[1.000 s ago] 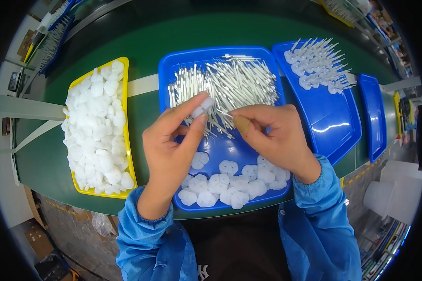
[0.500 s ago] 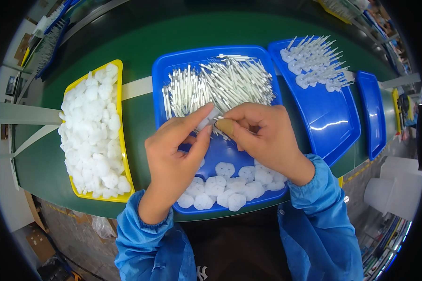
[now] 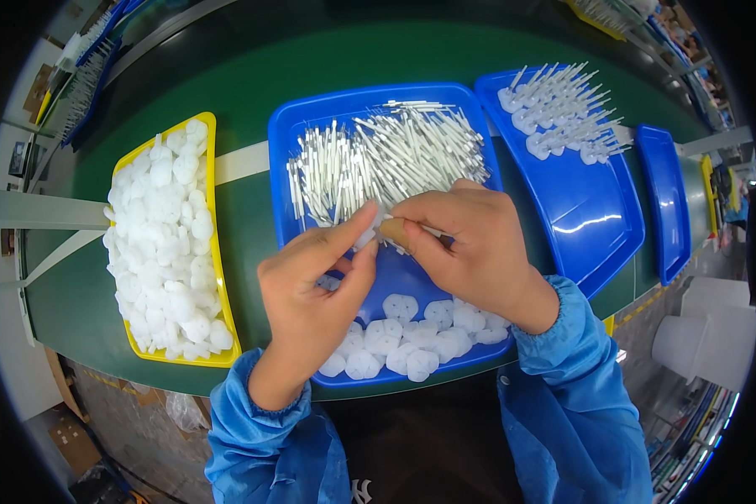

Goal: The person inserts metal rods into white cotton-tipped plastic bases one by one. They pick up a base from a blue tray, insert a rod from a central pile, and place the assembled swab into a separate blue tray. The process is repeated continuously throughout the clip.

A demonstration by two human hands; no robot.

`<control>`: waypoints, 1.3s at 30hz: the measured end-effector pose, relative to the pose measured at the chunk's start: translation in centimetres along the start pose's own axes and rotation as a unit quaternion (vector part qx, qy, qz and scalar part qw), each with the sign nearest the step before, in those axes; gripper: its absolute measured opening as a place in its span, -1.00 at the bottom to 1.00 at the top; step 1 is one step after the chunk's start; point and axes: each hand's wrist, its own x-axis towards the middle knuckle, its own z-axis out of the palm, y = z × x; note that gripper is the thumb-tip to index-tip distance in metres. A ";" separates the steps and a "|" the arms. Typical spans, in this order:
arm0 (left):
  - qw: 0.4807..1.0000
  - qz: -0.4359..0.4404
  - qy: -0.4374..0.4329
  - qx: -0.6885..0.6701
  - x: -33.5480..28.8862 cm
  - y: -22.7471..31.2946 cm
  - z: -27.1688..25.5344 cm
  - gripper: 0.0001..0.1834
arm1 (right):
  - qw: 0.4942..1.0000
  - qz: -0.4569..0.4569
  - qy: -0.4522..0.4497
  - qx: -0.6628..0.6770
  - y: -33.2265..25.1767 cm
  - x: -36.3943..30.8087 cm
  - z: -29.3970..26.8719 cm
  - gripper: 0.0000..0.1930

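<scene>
My left hand [image 3: 311,290] and my right hand [image 3: 466,248] meet fingertip to fingertip over the middle blue tray [image 3: 378,97]. Between the left thumb and forefinger sits a small white round piece [image 3: 368,237]. The right hand's fingers pinch a thin white stick [image 3: 433,228] pointing at that piece. Behind the hands lies a heap of white sticks [image 3: 386,160]. Several white round pieces [image 3: 403,336] lie along the tray's near edge.
A yellow tray [image 3: 212,168] full of white round pieces stands to the left. On the right, a second blue tray [image 3: 596,218] holds several sticks fitted with white pieces at its far end. A narrow blue tray [image 3: 668,193] lies beyond it. Everything rests on a green belt [image 3: 252,92].
Both hands have drawn closer together. The left fingers have come down from the stick heap to meet the right hand's fingertips.
</scene>
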 end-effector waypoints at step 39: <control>0.991 0.007 -0.035 -0.128 1.1 -0.7 -1.5 -0.67 | 0.980 -0.079 0.002 -0.183 0.1 -0.3 -3.4 -0.79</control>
